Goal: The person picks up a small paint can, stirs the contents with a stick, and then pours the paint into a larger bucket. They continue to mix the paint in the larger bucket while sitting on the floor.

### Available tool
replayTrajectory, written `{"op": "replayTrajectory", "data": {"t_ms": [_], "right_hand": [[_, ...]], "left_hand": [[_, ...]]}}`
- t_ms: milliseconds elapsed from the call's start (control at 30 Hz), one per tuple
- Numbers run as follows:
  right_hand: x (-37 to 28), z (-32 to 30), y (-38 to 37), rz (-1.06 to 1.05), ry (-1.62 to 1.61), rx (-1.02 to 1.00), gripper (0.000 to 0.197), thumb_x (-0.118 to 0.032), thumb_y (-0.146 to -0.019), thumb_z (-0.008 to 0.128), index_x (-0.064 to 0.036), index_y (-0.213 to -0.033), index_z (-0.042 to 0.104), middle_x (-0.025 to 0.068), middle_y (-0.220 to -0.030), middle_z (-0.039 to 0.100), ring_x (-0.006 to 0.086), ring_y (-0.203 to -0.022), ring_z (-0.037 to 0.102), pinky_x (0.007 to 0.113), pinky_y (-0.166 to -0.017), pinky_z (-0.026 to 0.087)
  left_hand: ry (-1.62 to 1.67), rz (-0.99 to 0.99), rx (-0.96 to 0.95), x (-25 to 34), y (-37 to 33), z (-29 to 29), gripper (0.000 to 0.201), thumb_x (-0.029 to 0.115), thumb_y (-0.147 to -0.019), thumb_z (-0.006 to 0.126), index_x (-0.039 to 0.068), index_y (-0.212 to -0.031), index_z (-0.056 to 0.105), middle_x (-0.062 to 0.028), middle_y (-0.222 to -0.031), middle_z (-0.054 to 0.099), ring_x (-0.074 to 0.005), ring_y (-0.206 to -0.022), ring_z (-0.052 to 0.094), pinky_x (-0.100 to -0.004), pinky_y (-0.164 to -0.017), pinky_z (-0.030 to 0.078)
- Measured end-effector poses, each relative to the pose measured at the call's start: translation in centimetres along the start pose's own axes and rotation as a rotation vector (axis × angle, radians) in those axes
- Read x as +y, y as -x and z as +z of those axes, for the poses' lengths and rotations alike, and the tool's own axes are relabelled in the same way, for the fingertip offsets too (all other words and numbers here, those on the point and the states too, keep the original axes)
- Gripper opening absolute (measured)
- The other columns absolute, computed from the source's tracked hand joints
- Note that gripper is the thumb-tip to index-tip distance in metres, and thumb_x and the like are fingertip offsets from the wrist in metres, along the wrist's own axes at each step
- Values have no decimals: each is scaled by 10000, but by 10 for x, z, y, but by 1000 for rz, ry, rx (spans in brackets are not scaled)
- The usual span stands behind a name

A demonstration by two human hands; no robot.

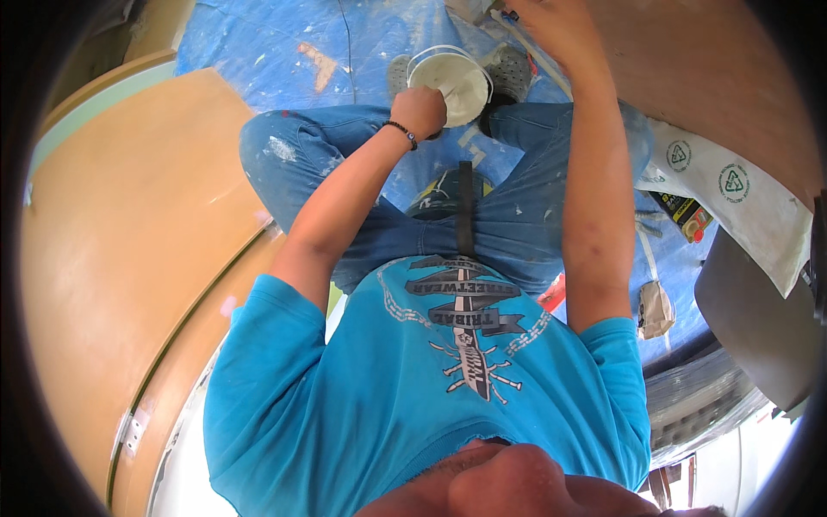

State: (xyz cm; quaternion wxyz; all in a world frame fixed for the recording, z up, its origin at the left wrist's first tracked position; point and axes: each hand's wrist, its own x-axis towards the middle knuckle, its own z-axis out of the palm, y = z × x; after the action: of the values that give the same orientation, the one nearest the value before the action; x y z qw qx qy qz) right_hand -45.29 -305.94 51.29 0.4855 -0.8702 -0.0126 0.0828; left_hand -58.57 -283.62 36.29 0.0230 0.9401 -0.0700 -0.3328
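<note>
A white bucket (469,96) with a pale, creamy mass inside sits between my knees, its wire handle raised on the far side. My left hand (419,112) is closed at the bucket's left rim, a dark beaded bracelet on its wrist; its fingertips are partly hidden. Farther off, at the top edge, my right hand (556,33) is curled with the fingers bent. A small dark piece shows at its fingers, beside a greyish shape (469,9) cut off by the frame; what it holds cannot be made out.
Paint-marked blue sheeting (267,43) covers the floor. Curved tan panels (146,233) stand at left, a brown board (715,77) at right. Grey clogs (510,71) flank the bucket. A white printed sheet (732,185), a dark carton (685,215) and a crumpled paper bag (656,310) lie right.
</note>
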Motion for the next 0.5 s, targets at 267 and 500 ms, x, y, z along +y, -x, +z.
{"op": "replayTrajectory", "data": {"t_ms": [267,500], "right_hand": [[2,0,1,21,-25,1,469,-393,-943,725,-24,-1231,701,179,-1056,759,317,-962,733,409,-844,555],[8,1,0,-51,-103,-3,450,-375,-951,736,-17,-1221,699,176,-1034,757,278,-929,729,390,-815,556]], "left_hand": [[159,-58,41,-11,-40,46,250,191,-899,613,73,-1066,756,-220,-968,761,-419,-915,748,-517,-789,610],[12,-21,-118,-21,-2,3,252,194,-884,626,58,-1054,752,-214,-966,760,-392,-907,753,-509,-785,608]]}}
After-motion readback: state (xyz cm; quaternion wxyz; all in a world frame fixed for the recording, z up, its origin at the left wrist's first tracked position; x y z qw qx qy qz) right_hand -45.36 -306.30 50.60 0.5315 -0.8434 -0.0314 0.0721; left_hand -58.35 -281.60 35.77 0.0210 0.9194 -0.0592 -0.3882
